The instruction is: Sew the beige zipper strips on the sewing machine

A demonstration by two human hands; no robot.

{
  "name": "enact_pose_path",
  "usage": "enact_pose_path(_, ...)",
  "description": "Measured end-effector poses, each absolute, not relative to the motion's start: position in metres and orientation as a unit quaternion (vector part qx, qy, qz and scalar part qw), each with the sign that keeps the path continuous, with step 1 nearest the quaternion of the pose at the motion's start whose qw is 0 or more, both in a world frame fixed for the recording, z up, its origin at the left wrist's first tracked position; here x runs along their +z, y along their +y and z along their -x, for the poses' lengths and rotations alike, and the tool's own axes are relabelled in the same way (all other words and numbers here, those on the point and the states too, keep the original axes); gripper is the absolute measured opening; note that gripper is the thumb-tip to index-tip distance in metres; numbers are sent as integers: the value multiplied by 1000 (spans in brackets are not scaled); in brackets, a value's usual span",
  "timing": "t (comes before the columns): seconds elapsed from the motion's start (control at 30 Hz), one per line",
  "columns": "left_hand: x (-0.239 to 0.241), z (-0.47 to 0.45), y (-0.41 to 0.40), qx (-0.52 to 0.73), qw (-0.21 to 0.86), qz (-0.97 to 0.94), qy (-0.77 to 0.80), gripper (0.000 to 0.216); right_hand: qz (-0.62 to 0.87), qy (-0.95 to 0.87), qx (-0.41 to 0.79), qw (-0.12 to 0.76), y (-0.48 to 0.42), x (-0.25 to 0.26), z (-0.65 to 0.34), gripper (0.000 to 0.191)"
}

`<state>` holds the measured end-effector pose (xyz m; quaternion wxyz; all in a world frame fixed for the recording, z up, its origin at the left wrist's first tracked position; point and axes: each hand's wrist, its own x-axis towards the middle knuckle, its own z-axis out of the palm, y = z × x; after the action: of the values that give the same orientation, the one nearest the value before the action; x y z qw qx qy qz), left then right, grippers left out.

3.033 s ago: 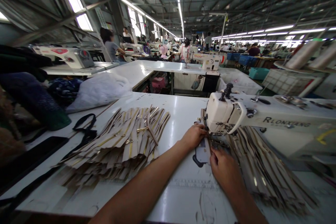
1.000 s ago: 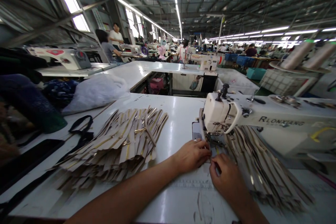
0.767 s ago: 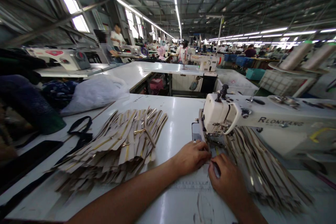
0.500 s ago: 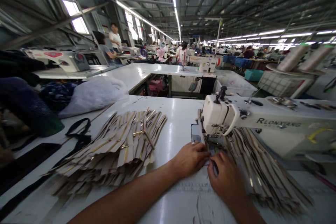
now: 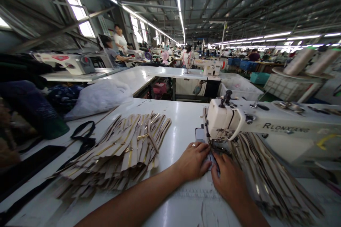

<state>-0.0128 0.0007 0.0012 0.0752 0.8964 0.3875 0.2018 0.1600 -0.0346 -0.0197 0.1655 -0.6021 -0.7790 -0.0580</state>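
Observation:
A narrow grey-beige zipper strip [image 5: 204, 114] runs under the head of a white sewing machine [image 5: 222, 117] marked RLONXIANG, on its left side. Just in front of the needle area, my left hand [image 5: 195, 161], with a ring on one finger, is closed on the near end of the strip. My right hand [image 5: 230, 177] is close beside it, thumb and fingers bent around the same piece. Between the hands only a little grey material shows; my fingers hide the rest. A fanned pile of beige zipper strips [image 5: 133, 138] with gold teeth lies left of my hands.
More zipper strips [image 5: 269, 173] lie under the machine arm at right. A black strap [image 5: 84, 136], a dark flat object [image 5: 32, 165] and a white plastic bag [image 5: 102, 94] lie at left. Thread cones [image 5: 301, 62] stand at far right. Co-workers [image 5: 119, 39] are farther back.
My fingers have moved slightly forward and flattened toward the needle area, with the hands still close together. The whole view has shifted slightly; the piles lie as before.

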Motion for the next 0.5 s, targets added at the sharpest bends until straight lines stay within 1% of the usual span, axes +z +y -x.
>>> enact_pose_path(0.1, 1, 15, 6, 203, 80, -894, 391, 56, 598, -778, -65, 179, -36, -21, -160, 37)
enact_pose_path(0.23, 5, 15, 9, 201, 87, -890, 399, 57, 574, -785, -102, 208, -36, -28, -163, 34)
enact_pose_path(0.33, 5, 16, 7, 203, 91, -889, 399, 59, 537, -791, -149, 252, -34, -39, -168, 32)
enact_pose_path(0.43, 4, 18, 4, 207, 99, -889, 397, 63, 464, -804, -197, 316, -25, -53, -177, 31)
enact_pose_path(0.5, 4, 20, 3, 203, 113, -889, 394, 65, 423, -809, -221, 342, -18, -62, -183, 30)
